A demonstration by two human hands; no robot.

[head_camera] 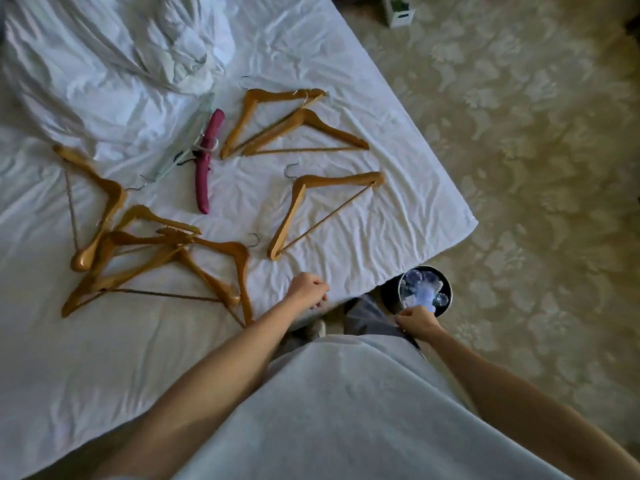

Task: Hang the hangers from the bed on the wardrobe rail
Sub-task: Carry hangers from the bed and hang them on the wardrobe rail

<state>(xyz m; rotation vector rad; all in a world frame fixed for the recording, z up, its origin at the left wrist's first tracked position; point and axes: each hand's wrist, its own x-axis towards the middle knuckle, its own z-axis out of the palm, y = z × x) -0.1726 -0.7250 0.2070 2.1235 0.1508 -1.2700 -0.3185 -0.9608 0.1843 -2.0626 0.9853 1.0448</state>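
Note:
Several wooden hangers lie scattered on the white bed sheet [363, 244]. One lone wooden hanger [304, 199] lies nearest the bed's corner, a pair [277, 126] farther back, and a tangled pile [149, 258] to the left. A maroon padded hanger [207, 161] and a clear one [187, 140] lie in the middle. My left hand [308, 289] hovers with curled fingers over the bed's near edge, holding nothing. My right hand [417, 320] is curled beside my hip, off the bed. The wardrobe rail is out of view.
A rumpled white duvet [114, 46] fills the bed's far left. A small black bin [424, 289] with crumpled clear plastic stands on the patterned carpet [519, 150] by my right hand. A white box [398, 10] sits on the floor far back.

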